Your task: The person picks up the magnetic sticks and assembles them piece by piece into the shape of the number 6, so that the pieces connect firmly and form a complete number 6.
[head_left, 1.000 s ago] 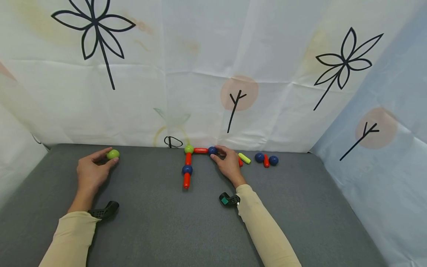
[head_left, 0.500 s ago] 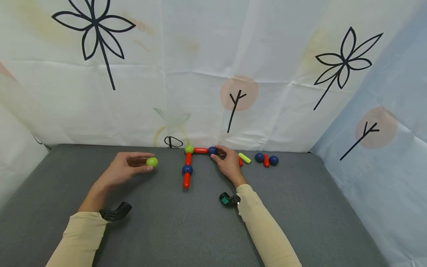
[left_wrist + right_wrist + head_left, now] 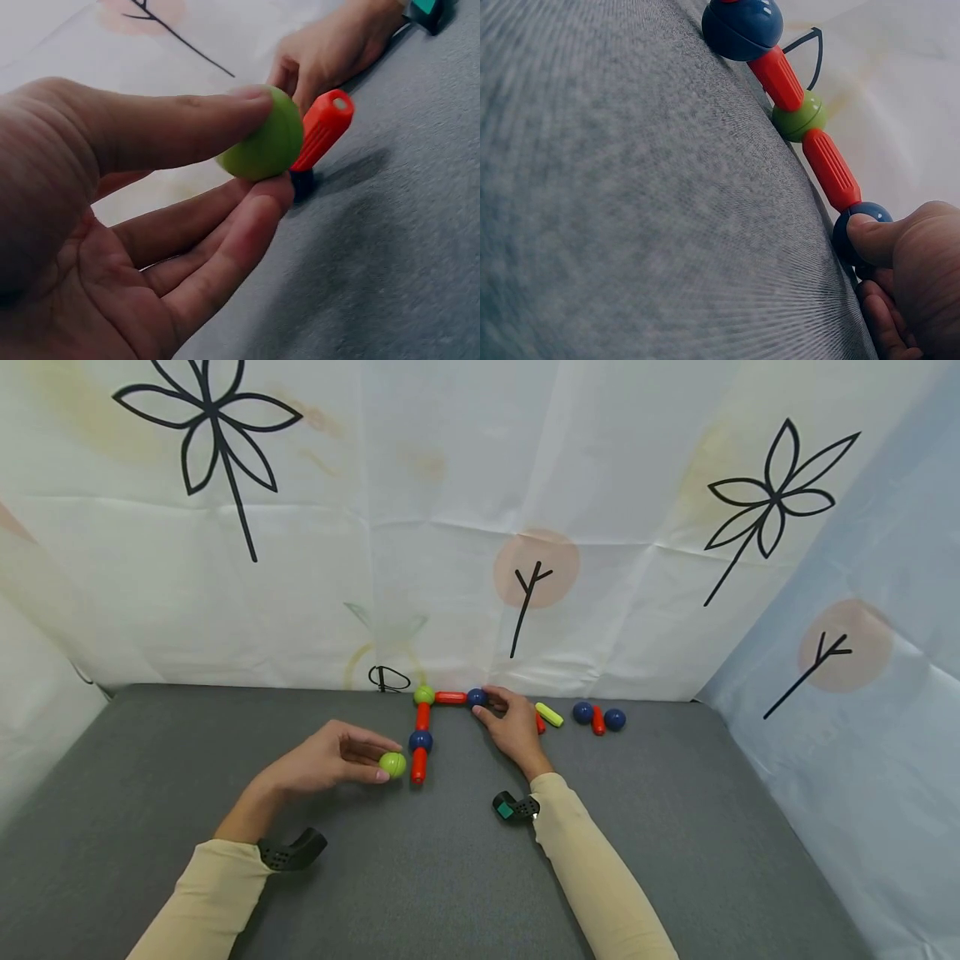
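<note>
A green ball (image 3: 274,142) is pinched between the thumb and fingertips of my left hand (image 3: 326,760). In the head view that ball lies just left of the near red rod (image 3: 418,767). This rod joins a blue ball (image 3: 421,741), then another red rod (image 3: 423,717) leads to a green corner ball (image 3: 424,695). From that corner a third red rod (image 3: 831,169) runs right to a blue end ball (image 3: 853,232). My right hand (image 3: 516,727) holds this end ball between thumb and fingers.
Right of my right hand lie a yellow rod (image 3: 550,714) and a partly hidden red rod (image 3: 540,724). Farther right are two blue balls (image 3: 582,712) with a red rod (image 3: 598,721) between them. A patterned cloth (image 3: 450,527) rises behind the grey table (image 3: 420,877).
My left hand has carried the green ball rightward and nearer to me, from the table's far left to beside the near red rod. The right hand has stayed on the blue end ball.
</note>
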The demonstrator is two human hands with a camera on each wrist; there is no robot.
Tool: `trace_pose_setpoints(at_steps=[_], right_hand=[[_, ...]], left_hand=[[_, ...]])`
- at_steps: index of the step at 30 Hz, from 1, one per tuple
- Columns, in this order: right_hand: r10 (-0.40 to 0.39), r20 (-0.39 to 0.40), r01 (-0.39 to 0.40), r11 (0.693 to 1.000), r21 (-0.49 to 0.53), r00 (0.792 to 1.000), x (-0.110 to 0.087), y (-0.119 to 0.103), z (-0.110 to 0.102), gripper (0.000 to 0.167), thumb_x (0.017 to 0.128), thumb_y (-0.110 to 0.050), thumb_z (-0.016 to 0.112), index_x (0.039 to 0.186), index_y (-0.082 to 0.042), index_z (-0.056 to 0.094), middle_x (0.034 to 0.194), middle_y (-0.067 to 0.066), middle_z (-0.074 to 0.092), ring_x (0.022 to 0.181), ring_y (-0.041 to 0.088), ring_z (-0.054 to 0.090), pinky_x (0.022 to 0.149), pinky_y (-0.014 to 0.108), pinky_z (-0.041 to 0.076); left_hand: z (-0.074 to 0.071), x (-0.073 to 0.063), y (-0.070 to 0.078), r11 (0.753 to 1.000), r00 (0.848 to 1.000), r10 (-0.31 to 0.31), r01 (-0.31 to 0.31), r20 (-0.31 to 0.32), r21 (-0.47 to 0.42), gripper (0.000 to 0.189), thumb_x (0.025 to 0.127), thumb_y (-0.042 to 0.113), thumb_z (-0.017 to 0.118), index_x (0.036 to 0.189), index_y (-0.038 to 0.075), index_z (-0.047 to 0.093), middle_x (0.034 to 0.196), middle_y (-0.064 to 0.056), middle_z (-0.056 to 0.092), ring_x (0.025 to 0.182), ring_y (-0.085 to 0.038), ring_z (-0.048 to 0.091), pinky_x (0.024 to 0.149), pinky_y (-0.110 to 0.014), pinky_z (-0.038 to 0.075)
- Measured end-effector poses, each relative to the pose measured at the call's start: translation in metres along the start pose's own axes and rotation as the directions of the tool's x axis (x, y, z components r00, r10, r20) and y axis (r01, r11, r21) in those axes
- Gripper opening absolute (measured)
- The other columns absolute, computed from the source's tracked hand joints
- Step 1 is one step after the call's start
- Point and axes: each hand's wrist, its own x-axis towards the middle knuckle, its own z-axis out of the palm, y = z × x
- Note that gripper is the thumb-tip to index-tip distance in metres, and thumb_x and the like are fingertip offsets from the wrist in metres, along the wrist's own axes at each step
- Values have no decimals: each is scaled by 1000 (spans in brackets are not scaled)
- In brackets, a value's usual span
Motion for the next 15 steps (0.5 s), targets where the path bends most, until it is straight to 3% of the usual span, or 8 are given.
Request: trace_pose_setpoints(at_steps=[8,15], right_hand=[[6,3,-6,1000,10,1000,0,1,0,42,91,-14,79,131,-6,69,122,14,71,111,29,67,97,44,50],[4,3,-4,1000,12,1000,0,1,0,42,91,-13,79,131,-6,69,123,14,70,111,29,66,97,45,50]], left_hand=[[12,5,5,996,991,-33,43,126,-77,40,90,10,78,127,-3,69,119,-15,71,112,-29,67,88,-33,56],[20,9,7,996,986,-31,44,162,-82,39,90,10,78,127,-2,70,119,-14,72,111,-27,68,88,-33,56]])
